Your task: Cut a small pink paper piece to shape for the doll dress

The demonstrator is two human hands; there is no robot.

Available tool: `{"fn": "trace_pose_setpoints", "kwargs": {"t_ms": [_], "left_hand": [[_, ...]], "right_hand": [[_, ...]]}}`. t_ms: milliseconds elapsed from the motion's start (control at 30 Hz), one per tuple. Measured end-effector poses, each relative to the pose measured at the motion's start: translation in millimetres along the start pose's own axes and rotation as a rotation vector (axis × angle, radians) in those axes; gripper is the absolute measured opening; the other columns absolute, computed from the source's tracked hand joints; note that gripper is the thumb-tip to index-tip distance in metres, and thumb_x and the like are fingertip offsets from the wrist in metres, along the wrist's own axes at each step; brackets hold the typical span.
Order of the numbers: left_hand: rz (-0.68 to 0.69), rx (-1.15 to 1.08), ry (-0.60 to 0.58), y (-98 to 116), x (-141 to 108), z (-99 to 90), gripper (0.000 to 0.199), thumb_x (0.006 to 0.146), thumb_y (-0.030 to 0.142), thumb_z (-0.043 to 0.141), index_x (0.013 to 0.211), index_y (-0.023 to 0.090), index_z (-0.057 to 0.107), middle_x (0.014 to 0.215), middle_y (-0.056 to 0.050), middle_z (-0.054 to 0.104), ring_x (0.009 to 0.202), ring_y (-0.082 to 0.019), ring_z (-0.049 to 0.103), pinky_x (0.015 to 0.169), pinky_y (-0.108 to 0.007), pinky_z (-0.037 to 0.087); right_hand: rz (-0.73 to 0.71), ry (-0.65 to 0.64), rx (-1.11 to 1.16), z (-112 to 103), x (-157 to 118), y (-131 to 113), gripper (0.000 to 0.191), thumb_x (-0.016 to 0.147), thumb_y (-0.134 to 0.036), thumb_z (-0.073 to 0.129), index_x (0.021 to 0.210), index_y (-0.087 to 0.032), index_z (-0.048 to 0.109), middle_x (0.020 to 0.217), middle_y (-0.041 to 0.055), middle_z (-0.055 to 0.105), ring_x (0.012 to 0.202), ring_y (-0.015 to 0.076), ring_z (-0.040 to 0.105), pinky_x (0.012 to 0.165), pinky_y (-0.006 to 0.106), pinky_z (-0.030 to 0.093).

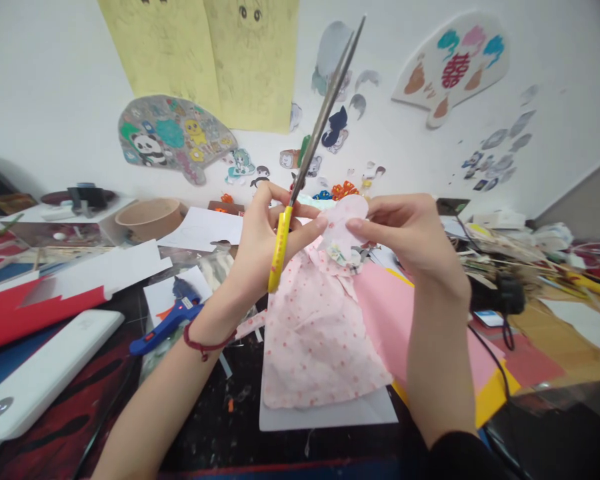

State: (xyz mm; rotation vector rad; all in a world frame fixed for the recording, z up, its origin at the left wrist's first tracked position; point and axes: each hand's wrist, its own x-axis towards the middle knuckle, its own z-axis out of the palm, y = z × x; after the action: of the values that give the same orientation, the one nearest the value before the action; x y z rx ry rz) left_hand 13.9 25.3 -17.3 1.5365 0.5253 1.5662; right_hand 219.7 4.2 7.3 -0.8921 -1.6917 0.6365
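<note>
Scissors with yellow handles hang on my left hand, their long metal blades pointing up. The thumb and fingers of that hand also pinch the left side of a small pale piece of fabric with rounded edges. My right hand pinches the same piece from the right. Just below it lies a pink dotted cloth dress, gathered at the top, on a white sheet. A floral scrap shows between the pale piece and the dress.
To the left are a blue glue gun, a long white device and red card. Pink paper lies right of the dress. A round brown container stands behind; a black cable runs at right.
</note>
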Motion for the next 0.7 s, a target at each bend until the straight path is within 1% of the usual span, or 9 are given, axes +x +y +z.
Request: {"fn": "trace_pose_setpoints", "kwargs": {"t_ms": [133,233,300,367,467,600,700], "left_hand": [[0.018,-0.01,0.071,-2,2,0.3,0.047,0.066,0.013,0.083,0.087,0.023,0.043,0.07,0.005,0.07,0.056,-0.01,0.064,0.058,-0.025,0.051],[0.01,-0.042,0.144,1,3,1.4,0.045,0.064,0.008,0.081,0.084,0.022,0.043,0.063,0.008,0.065,0.053,-0.008,0.06,0.054,-0.022,0.047],[-0.003,-0.064,0.184,4,4,2.1,0.043,0.064,0.005,0.079,0.082,0.022,0.044,0.059,0.01,0.063,0.05,-0.006,0.056,0.051,-0.02,0.043],[-0.011,-0.083,0.203,6,3,2.4,0.043,0.065,0.003,0.079,0.081,0.022,0.043,0.057,0.01,0.062,0.049,-0.005,0.054,0.049,-0.019,0.042],[-0.008,-0.094,0.213,7,2,2.5,0.044,0.066,0.002,0.078,0.08,0.022,0.042,0.058,0.01,0.062,0.048,-0.005,0.052,0.049,-0.02,0.041],[0.002,-0.091,0.23,7,2,2.5,0.045,0.069,0.002,0.077,0.081,0.023,0.04,0.057,0.011,0.061,0.047,-0.006,0.051,0.049,-0.021,0.041],[0.01,-0.071,0.247,7,2,1.9,0.047,0.069,0.003,0.079,0.082,0.024,0.039,0.056,0.011,0.059,0.046,-0.006,0.048,0.05,-0.023,0.041]], "right_hand": [[0.01,-0.028,0.039,8,5,2,0.021,0.073,-0.04,0.087,0.083,-0.023,0.08,0.074,0.0,0.071,0.063,0.012,0.058,0.054,0.027,0.046],[0.02,-0.085,0.078,18,7,5,0.024,0.071,-0.038,0.089,0.085,-0.021,0.079,0.081,0.0014,0.074,0.072,0.0156,0.064,0.062,0.028,0.05],[0.048,-0.123,0.109,25,8,8,0.025,0.069,-0.038,0.089,0.084,-0.021,0.078,0.081,0.0016,0.074,0.074,0.0167,0.065,0.064,0.029,0.051],[0.072,-0.136,0.141,31,8,10,0.026,0.069,-0.039,0.09,0.082,-0.02,0.078,0.079,0.0013,0.073,0.071,0.016,0.064,0.062,0.029,0.051],[0.09,-0.15,0.172,37,9,14,0.027,0.068,-0.041,0.09,0.075,-0.019,0.075,0.071,0.0007,0.071,0.062,0.0138,0.061,0.056,0.027,0.049],[0.128,-0.217,0.255,37,11,19,0.029,0.073,-0.043,0.087,0.071,-0.017,0.072,0.066,0.0008,0.069,0.055,0.0118,0.059,0.051,0.025,0.045],[0.152,-0.264,0.265,35,12,22,0.032,0.077,-0.045,0.083,0.071,-0.016,0.072,0.063,0.0011,0.067,0.054,0.0117,0.058,0.052,0.026,0.046]]}}
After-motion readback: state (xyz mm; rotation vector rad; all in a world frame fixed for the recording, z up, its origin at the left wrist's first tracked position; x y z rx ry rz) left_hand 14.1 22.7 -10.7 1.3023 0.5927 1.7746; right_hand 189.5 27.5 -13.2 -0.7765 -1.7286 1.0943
